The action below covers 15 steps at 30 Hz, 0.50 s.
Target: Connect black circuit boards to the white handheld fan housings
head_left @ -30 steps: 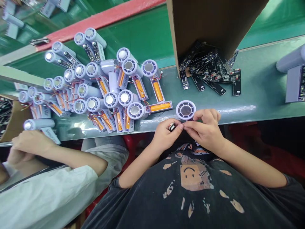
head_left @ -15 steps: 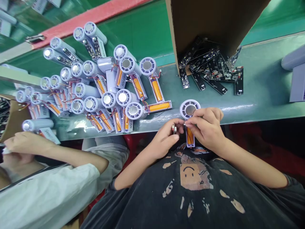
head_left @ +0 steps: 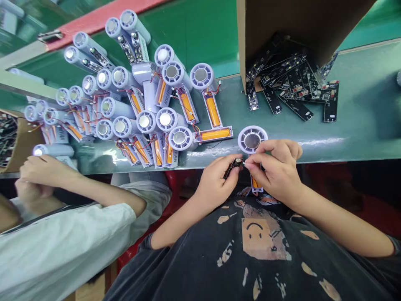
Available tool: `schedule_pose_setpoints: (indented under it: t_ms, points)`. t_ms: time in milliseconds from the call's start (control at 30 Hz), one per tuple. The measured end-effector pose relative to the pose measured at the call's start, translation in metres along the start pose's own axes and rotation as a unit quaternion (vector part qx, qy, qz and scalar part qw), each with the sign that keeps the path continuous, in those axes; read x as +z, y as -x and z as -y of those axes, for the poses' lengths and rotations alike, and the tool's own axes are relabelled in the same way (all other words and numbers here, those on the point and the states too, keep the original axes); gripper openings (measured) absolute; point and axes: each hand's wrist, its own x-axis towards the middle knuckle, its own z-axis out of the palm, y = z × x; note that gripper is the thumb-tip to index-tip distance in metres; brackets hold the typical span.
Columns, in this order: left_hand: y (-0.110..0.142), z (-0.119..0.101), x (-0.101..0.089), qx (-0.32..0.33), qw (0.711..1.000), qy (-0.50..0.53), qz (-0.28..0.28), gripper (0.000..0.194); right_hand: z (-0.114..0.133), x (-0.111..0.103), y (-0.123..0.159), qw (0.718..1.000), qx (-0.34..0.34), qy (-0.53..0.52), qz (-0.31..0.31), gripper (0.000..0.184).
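Between the thumb and fingers of my left hand (head_left: pixel 217 179) is a small black circuit board (head_left: pixel 232 167), its end turned toward my right hand. My right hand (head_left: pixel 277 167) pinches a tiny white wire connector (head_left: pixel 245 163) close to that end; whether the two touch, I cannot tell. Under my right hand a lavender handheld fan (head_left: pixel 251 139) rests at the bench edge, round head on the bench and handle pointing toward me. An orange battery (head_left: pixel 256 182) shows in its opened handle, partly covered by my fingers.
Several similar lavender fans (head_left: pixel 145 121) with exposed batteries crowd the bench (head_left: pixel 216 156) to the left. Black circuit boards (head_left: pixel 296 83) spill from a cardboard box (head_left: pixel 242 42) at the back. A co-worker's arm (head_left: pixel 94 190) reaches along the left side.
The circuit board in my left hand has turned and now lies slanted, its end toward the connector. My view has shifted slightly. The co-worker's hands have moved a little right.
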Motion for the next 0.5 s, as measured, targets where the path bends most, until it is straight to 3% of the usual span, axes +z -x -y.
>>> schedule_pose_setpoints:
  t_ms: [500]
  points:
    - [0.0002, -0.0012, 0.0023, 0.074, 0.991, -0.11, -0.013, 0.03, 0.003, 0.0056, 0.0026, 0.997, -0.034, 0.061, -0.013, 0.013]
